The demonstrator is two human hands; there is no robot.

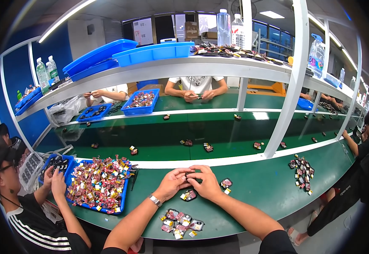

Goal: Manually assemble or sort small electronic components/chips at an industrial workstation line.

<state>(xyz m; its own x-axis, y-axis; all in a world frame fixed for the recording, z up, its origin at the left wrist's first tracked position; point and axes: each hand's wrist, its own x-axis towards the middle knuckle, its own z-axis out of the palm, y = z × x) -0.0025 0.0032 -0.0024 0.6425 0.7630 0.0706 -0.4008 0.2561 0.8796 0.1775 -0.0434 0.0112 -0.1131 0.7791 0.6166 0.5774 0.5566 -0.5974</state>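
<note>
My left hand (171, 183), with a watch on its wrist, and my right hand (207, 183) meet over the green bench. Between their fingertips they pinch a small dark electronic unit (188, 176), mostly hidden by the fingers. Just below them lies a black-cased unit (188, 195) with red and white parts. Another such unit (226, 183) rests to the right of my right hand. Nearer me is a cluster of several units (180, 222), some with clear or grey faces and yellow-taped pieces.
Left of my arms, a blue tray (124, 199) is heaped with small red circuit assemblies. Beyond the white rail, units ride a dark green conveyor belt (159, 146). More units (303, 173) lie at the right. A white post (287, 97) and shelf rise ahead. Co-workers sit left and opposite.
</note>
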